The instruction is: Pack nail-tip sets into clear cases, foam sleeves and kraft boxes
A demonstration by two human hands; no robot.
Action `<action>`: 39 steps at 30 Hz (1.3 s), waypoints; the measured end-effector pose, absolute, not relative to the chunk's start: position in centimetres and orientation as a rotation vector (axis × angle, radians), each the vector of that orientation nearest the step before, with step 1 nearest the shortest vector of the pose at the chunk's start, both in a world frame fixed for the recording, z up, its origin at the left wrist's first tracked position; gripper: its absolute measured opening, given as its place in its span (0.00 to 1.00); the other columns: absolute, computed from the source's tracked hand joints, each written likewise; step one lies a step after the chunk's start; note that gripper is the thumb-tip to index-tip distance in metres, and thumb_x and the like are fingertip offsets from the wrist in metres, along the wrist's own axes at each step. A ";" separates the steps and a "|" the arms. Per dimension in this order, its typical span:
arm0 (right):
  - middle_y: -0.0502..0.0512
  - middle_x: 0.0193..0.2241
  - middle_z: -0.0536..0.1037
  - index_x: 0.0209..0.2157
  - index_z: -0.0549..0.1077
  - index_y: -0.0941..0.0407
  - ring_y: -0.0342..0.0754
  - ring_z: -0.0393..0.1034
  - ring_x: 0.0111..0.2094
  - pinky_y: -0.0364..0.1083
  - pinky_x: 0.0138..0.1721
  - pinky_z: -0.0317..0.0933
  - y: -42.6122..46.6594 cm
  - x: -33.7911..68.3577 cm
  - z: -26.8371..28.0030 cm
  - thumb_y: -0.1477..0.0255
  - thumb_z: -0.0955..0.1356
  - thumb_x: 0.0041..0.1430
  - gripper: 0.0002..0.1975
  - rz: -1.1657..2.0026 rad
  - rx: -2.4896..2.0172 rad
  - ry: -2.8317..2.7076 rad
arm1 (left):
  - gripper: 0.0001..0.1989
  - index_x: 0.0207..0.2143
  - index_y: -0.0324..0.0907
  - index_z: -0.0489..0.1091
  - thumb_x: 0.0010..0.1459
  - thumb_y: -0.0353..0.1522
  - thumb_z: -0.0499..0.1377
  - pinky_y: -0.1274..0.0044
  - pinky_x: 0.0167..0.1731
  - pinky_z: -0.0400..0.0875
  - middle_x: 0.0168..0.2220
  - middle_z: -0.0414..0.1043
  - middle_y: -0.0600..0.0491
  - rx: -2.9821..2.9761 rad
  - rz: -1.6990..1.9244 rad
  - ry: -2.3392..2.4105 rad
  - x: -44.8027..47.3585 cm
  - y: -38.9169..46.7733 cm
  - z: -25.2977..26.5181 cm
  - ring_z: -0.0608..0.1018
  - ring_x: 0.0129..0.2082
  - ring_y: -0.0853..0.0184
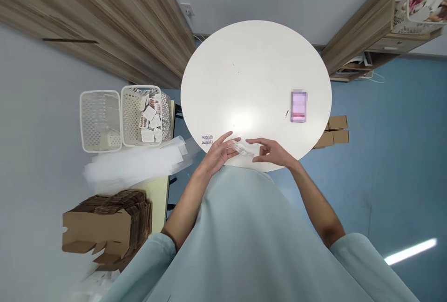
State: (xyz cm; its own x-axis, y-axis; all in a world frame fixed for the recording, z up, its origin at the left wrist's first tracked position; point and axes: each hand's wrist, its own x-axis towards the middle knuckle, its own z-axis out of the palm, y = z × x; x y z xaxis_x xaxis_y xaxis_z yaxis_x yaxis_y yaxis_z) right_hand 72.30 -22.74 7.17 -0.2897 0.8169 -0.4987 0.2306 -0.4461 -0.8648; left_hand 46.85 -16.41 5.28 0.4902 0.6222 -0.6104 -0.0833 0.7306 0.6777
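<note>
Clear plastic wrapper point(244, 150), likely light and slippery, best pinched at an end; left hand point(219, 154) grips it by the table's point(258, 64) near edge, right hand point(273, 152) gapes empty.

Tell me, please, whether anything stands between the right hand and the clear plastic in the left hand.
Nothing visible does: the right hand, thumb and forefinger apart, directly faces the plastic in the left hand. The phone and the small card lie on the table, off to either side.
</note>
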 end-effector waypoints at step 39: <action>0.55 0.49 0.81 0.43 0.73 0.52 0.36 0.59 0.21 0.43 0.22 0.63 -21.8 60.2 6.7 0.57 0.82 0.47 0.27 1.944 -1.456 -0.979 | 0.37 0.62 0.44 0.75 0.51 0.42 0.77 0.54 0.61 0.72 0.58 0.78 0.40 0.811 0.354 0.861 34.6 -15.1 6.0 0.78 0.59 0.46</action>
